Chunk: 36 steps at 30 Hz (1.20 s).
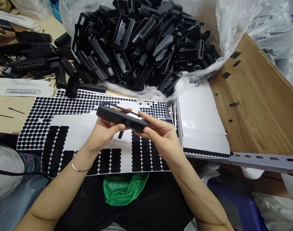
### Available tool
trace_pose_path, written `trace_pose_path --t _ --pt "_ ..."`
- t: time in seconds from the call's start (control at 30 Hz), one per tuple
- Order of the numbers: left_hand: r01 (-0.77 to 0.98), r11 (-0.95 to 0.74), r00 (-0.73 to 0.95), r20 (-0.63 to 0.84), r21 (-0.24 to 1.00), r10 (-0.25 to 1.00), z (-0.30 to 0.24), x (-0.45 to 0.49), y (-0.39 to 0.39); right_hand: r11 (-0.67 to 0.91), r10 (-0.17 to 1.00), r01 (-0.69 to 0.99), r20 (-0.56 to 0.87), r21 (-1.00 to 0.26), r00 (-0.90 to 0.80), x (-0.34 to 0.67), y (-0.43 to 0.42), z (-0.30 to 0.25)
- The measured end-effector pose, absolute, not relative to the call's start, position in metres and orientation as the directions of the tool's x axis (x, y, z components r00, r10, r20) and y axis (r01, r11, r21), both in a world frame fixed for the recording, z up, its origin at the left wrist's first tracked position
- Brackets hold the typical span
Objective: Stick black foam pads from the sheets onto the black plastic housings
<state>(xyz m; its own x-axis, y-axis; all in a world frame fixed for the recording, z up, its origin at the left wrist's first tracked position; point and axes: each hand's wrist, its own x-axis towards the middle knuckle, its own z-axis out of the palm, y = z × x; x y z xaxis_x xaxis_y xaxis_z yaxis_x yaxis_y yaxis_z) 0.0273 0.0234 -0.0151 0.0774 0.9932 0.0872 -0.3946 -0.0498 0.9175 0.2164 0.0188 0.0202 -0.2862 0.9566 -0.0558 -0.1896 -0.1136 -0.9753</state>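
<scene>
A long black plastic housing (119, 119), hollow on top with a textured side, is held between my two hands above the sticker sheets. My left hand (103, 131) grips its left part, thumb along the near side. At the right end, my right hand (161, 131) pinches it with thumb below and fingers on the upper edge. Underneath lies a white sheet (75, 128) with rows of black oblong stickers, some places bare. Behind it is a sheet of round black stickers (38, 118).
A plastic bag (223, 61) heaped with black housings (146, 35) stands at the back. White sheets (197, 109) lie right, beside a wooden board (254, 106) with stray stickers. More black parts (38, 53) and another person's hand (2, 37) are at left.
</scene>
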Motion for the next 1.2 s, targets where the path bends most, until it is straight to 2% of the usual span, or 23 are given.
trace_pose_path --t 0.17,0.3,0.47,0.63,0.83,1.0,1.2 --pt "-0.466 0.057 0.142 0.011 0.883 0.990 -0.019 0.024 0.028 -0.125 0.936 -0.213 -0.044 -0.969 -0.350 0.219 0.020 0.026" --pt "-0.484 0.067 0.172 0.020 0.872 0.985 -0.017 0.024 0.028 -0.077 0.936 -0.214 0.003 -0.974 -0.351 0.220 0.017 0.027" --pt "-0.501 0.079 0.184 0.017 0.862 0.983 -0.017 0.025 0.027 0.027 0.949 -0.132 0.067 -0.991 -0.308 0.217 0.012 0.026" --pt "-0.517 0.066 0.159 0.020 0.853 0.987 -0.016 0.026 0.027 0.025 0.970 -0.108 0.050 -0.994 -0.239 0.211 0.008 0.028" --pt "-0.516 0.094 0.195 0.010 0.851 0.981 -0.016 0.023 0.028 0.039 0.955 -0.077 0.060 -0.996 -0.289 0.216 0.006 0.029" --pt "-0.515 0.160 0.256 -0.027 0.842 0.966 -0.017 0.021 0.029 0.090 0.950 -0.037 0.097 -0.995 -0.298 0.218 0.001 0.032" --pt "-0.562 0.275 0.343 -0.083 0.780 0.936 -0.020 0.023 0.029 0.122 0.932 -0.081 0.142 -0.989 -0.334 0.214 -0.010 0.045"
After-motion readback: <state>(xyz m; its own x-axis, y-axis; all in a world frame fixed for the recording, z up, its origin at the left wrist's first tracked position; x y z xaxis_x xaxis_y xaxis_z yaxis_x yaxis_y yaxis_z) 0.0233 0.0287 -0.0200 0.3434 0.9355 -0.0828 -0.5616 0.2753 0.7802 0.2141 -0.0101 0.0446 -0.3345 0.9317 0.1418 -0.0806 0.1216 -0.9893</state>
